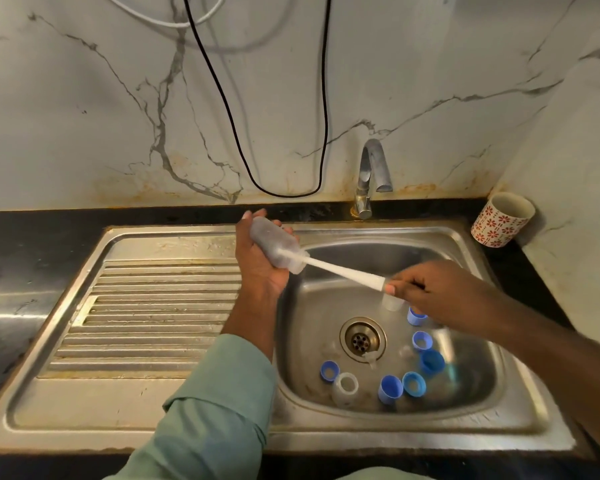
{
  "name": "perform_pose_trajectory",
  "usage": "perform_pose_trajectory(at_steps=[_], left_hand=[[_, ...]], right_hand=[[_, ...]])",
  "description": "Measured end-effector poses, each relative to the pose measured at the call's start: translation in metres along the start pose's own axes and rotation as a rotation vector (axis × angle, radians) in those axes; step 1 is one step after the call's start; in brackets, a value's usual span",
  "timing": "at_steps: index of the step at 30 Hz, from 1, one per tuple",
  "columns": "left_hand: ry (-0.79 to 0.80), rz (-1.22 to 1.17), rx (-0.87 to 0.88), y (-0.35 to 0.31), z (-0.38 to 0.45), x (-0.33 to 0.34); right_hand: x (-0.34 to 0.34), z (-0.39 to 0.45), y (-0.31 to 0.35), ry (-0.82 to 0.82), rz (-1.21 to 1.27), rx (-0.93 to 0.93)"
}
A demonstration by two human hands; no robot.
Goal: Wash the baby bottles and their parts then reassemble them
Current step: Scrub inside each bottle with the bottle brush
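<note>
My left hand (260, 258) grips a clear baby bottle (278, 245) tilted over the left rim of the sink basin (465, 396), its mouth pointing right. A white bottle brush (343, 271) is pushed into the bottle. My right hand (426, 292) pinches the end of the brush handle above the basin. On the basin floor lie several blue rings and caps (390, 388), a clear bottle lying on its side (345, 386), a clear cap (392, 302) under my right hand and a clear teat (371, 358) by the drain (361, 339).
A steel faucet (369, 178) stands behind the basin; no water runs from it. The ribbed drainboard (146, 317) lies to the left. A white cup with red flowers (501, 220) stands at the back right corner. A black cable (278, 192) hangs on the marble wall.
</note>
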State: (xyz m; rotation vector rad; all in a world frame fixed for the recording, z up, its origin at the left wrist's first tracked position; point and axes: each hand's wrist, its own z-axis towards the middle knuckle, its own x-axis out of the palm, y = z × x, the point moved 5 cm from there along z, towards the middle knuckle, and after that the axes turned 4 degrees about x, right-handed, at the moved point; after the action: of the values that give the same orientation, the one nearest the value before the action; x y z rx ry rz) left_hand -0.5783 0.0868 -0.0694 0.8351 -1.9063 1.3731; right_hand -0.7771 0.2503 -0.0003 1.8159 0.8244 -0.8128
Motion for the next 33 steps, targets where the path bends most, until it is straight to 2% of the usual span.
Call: perform_pose_trajectory(at_steps=[2, 4, 5, 7, 10, 12, 14, 15, 18, 20, 22, 23, 25, 26, 27, 29, 33], left_hand=[[-0.009, -0.048, 0.003, 0.005, -0.001, 0.000], [-0.025, -0.071, 0.019, 0.003, -0.002, 0.004], [-0.027, -0.091, 0.023, 0.002, -0.003, 0.008], [-0.012, -0.159, 0.021, 0.000, -0.003, 0.019], [0.045, -0.233, 0.027, -0.005, -0.005, 0.030], [0.086, -0.222, 0.003, -0.008, -0.003, 0.033], [0.103, -0.171, -0.027, -0.010, -0.002, 0.033], [0.103, -0.148, -0.041, -0.009, -0.001, 0.032], [0.062, -0.097, -0.045, -0.004, 0.001, 0.027], [0.066, -0.116, -0.020, -0.001, 0.002, 0.028], [0.066, -0.159, -0.006, 0.000, 0.002, 0.028], [0.068, -0.176, -0.010, 0.000, 0.001, 0.027], [0.062, -0.189, -0.030, 0.000, 0.002, 0.025], [0.053, -0.178, -0.042, 0.001, 0.002, 0.022], [0.049, -0.161, -0.061, 0.001, 0.002, 0.021], [0.029, -0.140, -0.092, 0.005, 0.002, 0.018], [0.046, -0.128, -0.070, 0.016, 0.006, 0.011]], right_hand=[[0.002, -0.001, -0.004, -0.119, -0.180, -0.006], [0.010, -0.009, -0.006, -0.184, -0.202, 0.013], [0.016, -0.013, -0.005, -0.200, -0.142, 0.016], [0.023, -0.017, 0.002, -0.210, 0.158, 0.037], [0.031, -0.019, 0.003, -0.003, 0.660, 0.151], [0.028, -0.022, -0.001, 0.167, 0.747, 0.170], [0.020, -0.021, -0.005, 0.263, 0.679, 0.157], [0.012, -0.016, -0.008, 0.236, 0.585, 0.148], [-0.019, -0.001, -0.010, -0.051, 0.159, 0.069], [-0.020, -0.002, -0.005, -0.183, -0.040, 0.011], [-0.005, -0.010, 0.000, -0.206, 0.022, 0.013], [0.004, -0.014, 0.001, -0.173, 0.176, 0.036], [0.020, -0.021, 0.000, 0.008, 0.503, 0.124], [0.025, -0.022, -0.003, 0.104, 0.576, 0.158], [0.024, -0.022, -0.007, 0.162, 0.583, 0.176], [0.008, -0.016, -0.018, 0.141, 0.494, 0.165], [-0.018, -0.002, -0.024, -0.152, 0.175, 0.067]])
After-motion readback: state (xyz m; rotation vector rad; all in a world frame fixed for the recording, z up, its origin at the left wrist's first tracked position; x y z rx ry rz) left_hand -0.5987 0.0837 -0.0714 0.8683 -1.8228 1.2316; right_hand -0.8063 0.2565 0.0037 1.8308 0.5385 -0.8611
